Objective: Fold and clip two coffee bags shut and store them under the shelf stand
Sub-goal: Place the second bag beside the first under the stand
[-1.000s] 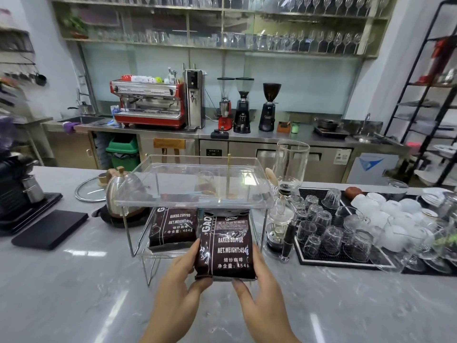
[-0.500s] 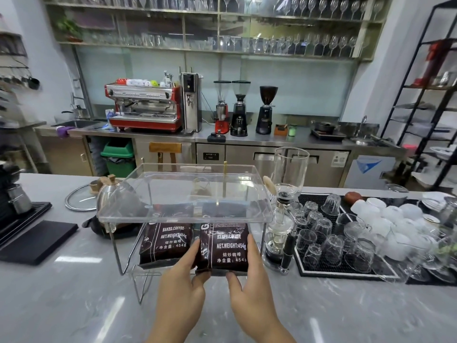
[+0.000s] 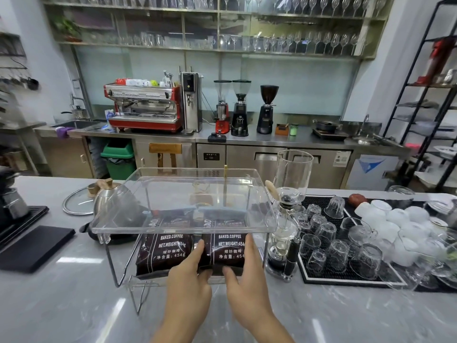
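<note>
Two dark brown coffee bags lie side by side under the clear shelf stand (image 3: 138, 226), on its lower wire rack. The left coffee bag (image 3: 163, 248) rests there untouched. The right coffee bag (image 3: 228, 246) is gripped at its near end by both hands: my left hand (image 3: 190, 278) on its left edge, my right hand (image 3: 244, 276) on its right edge and front. The bags' far ends, where any clips would be, are blurred behind the stand's clear top tray.
A siphon coffee maker (image 3: 288, 214) stands right of the stand, touching distance from my right hand. Beyond it lies a black mat (image 3: 321, 280) with several upturned glasses and white cups. A steel kettle (image 3: 111, 201) and glass lid sit left; a black pad (image 3: 34, 246) lies further left.
Both hands have pushed the right coffee bag forward from in front of the stand onto the lower rack, beside the left bag. The camera moved closer.
</note>
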